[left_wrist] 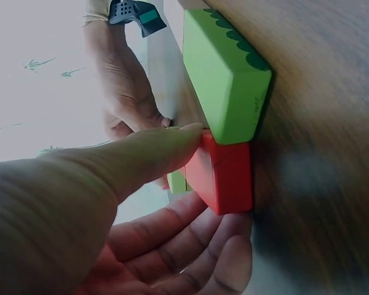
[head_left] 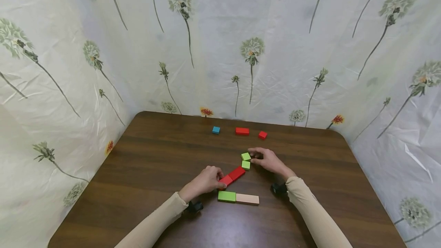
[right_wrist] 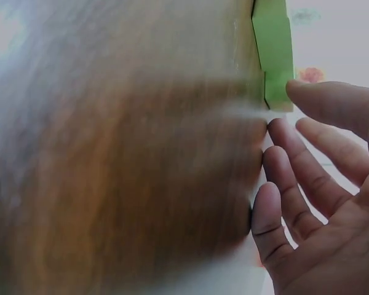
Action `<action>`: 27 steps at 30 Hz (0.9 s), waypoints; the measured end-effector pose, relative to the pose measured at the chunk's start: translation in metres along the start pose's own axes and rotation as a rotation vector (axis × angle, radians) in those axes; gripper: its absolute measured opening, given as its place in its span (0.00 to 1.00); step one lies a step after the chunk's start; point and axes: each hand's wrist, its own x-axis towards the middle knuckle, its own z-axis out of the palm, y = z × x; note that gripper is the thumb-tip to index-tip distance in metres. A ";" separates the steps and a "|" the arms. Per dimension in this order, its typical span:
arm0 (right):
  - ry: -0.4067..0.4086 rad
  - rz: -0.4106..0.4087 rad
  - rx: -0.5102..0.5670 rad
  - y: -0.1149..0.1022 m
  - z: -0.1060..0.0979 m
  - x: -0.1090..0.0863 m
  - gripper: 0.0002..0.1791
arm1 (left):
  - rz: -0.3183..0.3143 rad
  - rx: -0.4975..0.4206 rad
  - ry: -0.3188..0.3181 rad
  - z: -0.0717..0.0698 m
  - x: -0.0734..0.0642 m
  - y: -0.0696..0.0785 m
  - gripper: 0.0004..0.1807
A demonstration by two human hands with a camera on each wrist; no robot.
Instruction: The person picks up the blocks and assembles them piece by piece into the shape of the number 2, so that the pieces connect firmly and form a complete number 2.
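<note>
My left hand [head_left: 206, 180] pinches a red block [head_left: 225, 180] on the dark wooden table, thumb on one side and fingers on the other, as the left wrist view also shows. A second red block [head_left: 237, 173] continues it in a slanting line. Beyond that line come two small light-green blocks, a nearer one [head_left: 245, 165] and a farther one [head_left: 246, 156] turned slightly. Close at their right is my right hand [head_left: 267, 159], fingers loosely bent, thumb tip right at the green block [right_wrist: 277, 92]. Below the red pair, a longer green block [head_left: 226, 196] lies end to end with a beige block [head_left: 247, 199].
Along the table's far side lie a blue block [head_left: 216, 129], a longer red block [head_left: 242, 131] and a small red block [head_left: 263, 135]. A flower-patterned curtain [head_left: 213, 79] hangs behind the table and on both sides. Each wrist wears a dark camera.
</note>
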 end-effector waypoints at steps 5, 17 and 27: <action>0.024 0.012 0.018 0.002 -0.003 -0.005 0.23 | -0.008 0.001 -0.004 0.001 0.000 -0.001 0.13; 0.094 0.062 0.057 0.012 -0.011 -0.009 0.25 | 0.007 -0.019 0.008 -0.001 -0.001 -0.002 0.13; 0.181 0.132 0.178 0.024 -0.018 -0.013 0.25 | -0.004 -0.012 0.002 0.001 -0.001 -0.001 0.13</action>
